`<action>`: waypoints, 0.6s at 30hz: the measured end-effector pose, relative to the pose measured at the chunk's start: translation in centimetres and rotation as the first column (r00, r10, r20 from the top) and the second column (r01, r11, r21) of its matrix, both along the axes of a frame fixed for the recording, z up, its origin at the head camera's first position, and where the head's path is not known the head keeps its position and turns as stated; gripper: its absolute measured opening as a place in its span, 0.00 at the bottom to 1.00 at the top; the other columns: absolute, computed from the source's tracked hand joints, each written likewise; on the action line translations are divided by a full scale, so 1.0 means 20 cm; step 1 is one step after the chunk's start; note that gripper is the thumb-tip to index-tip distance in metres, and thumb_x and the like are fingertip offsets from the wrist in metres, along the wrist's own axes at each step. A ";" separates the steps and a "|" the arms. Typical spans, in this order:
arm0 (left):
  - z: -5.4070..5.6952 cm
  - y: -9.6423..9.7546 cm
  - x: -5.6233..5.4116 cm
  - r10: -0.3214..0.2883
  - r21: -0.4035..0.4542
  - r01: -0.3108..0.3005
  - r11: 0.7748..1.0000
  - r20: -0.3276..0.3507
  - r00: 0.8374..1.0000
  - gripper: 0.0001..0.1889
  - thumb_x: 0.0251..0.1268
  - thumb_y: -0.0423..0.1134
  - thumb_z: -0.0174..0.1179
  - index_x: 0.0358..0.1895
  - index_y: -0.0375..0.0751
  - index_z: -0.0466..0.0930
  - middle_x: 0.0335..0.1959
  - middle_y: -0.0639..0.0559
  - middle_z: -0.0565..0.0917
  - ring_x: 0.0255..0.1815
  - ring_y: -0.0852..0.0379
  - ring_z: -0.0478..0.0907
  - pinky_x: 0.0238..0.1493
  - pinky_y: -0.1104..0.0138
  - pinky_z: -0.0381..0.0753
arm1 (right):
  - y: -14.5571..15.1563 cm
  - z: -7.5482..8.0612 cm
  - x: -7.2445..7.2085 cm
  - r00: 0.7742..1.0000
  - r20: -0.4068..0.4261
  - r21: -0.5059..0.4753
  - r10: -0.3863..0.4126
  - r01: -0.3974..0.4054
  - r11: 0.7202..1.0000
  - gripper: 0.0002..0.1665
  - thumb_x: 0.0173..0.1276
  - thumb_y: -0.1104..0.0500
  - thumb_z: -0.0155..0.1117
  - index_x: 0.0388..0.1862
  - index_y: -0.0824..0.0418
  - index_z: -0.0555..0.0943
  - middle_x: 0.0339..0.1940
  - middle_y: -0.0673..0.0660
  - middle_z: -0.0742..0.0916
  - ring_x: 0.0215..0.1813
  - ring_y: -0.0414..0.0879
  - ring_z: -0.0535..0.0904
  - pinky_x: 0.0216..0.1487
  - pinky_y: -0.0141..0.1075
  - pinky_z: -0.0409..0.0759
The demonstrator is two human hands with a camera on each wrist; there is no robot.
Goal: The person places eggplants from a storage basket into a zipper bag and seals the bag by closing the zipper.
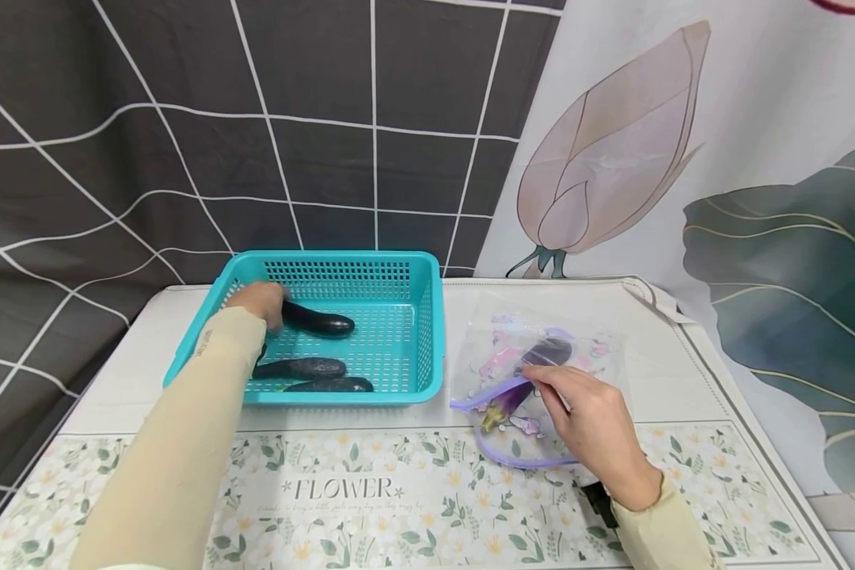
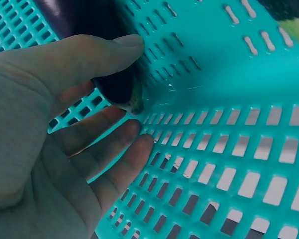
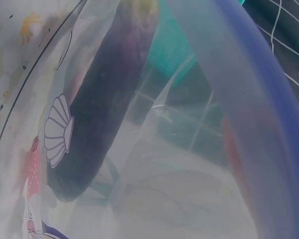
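My left hand (image 1: 258, 302) is inside the turquoise basket (image 1: 433, 332), at the left end of a dark eggplant (image 1: 321, 322). In the left wrist view the thumb lies across that eggplant (image 2: 84, 20), and the fingers curve round its other side near the tip. Two more dark eggplants (image 1: 299, 368) lie toward the basket's front wall. My right hand (image 1: 591, 412) pinches the purple upper edge of a clear printed zip bag (image 1: 598, 360), holding its mouth apart. Inside the bag lies a purple eggplant (image 1: 549, 352), its stem end toward the opening; the right wrist view shows it through the film.
The basket and bag rest side by side on a white table covering with a floral runner (image 1: 413, 522). Behind hang a dark grid-patterned cloth (image 1: 313, 63) and a white cloth with a large flower bud print (image 1: 613, 158).
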State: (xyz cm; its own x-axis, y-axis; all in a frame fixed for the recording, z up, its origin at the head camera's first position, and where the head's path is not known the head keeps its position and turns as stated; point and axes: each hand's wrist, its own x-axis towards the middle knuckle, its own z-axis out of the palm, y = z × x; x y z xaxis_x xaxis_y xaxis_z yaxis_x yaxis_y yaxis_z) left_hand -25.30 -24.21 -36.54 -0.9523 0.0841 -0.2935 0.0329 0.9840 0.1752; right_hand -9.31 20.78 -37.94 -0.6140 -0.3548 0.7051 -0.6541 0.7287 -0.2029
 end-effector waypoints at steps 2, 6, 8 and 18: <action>0.00 0.00 0.00 -0.006 -0.004 0.006 1.000 0.000 1.000 0.30 0.54 0.21 0.63 0.65 0.27 0.74 0.61 0.25 0.76 0.54 0.34 0.75 0.52 0.42 0.79 | 0.00 0.00 0.00 1.000 -0.002 -0.001 0.001 -0.001 1.000 0.22 0.52 0.76 0.74 0.46 0.61 0.88 0.43 0.54 0.91 0.44 0.49 0.88 0.41 0.43 0.84; 0.01 0.01 0.00 -0.007 -0.005 0.007 1.000 -0.004 1.000 0.29 0.54 0.21 0.63 0.64 0.26 0.75 0.60 0.26 0.77 0.55 0.34 0.75 0.55 0.41 0.77 | 0.00 0.00 0.00 1.000 -0.005 0.000 0.002 -0.002 1.000 0.22 0.52 0.76 0.74 0.46 0.61 0.88 0.43 0.54 0.91 0.44 0.49 0.88 0.41 0.43 0.84; 0.01 0.01 0.00 -0.001 -0.001 0.001 1.000 -0.005 1.000 0.29 0.54 0.21 0.62 0.64 0.26 0.75 0.60 0.26 0.77 0.56 0.35 0.75 0.56 0.41 0.77 | 0.00 0.00 0.00 1.000 -0.004 0.001 0.002 -0.002 1.000 0.22 0.52 0.76 0.74 0.46 0.61 0.88 0.43 0.54 0.91 0.44 0.49 0.88 0.41 0.43 0.84; -0.02 0.01 -0.02 0.010 -0.036 -0.012 0.999 -0.036 0.999 0.23 0.56 0.23 0.64 0.58 0.26 0.79 0.55 0.28 0.80 0.51 0.36 0.78 0.55 0.41 0.78 | 0.00 0.00 0.00 1.000 0.001 0.010 -0.006 0.006 1.000 0.22 0.53 0.75 0.74 0.47 0.61 0.88 0.43 0.55 0.91 0.44 0.49 0.88 0.41 0.43 0.85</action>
State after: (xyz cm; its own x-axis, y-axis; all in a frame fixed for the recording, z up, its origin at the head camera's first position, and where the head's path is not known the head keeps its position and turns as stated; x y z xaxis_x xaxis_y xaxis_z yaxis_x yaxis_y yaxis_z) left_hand -25.66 -23.99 -36.94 -0.9629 0.0634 -0.2623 0.0275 0.9900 0.1381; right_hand -9.33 20.81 -37.91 -0.6174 -0.3581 0.7004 -0.6491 0.7350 -0.1963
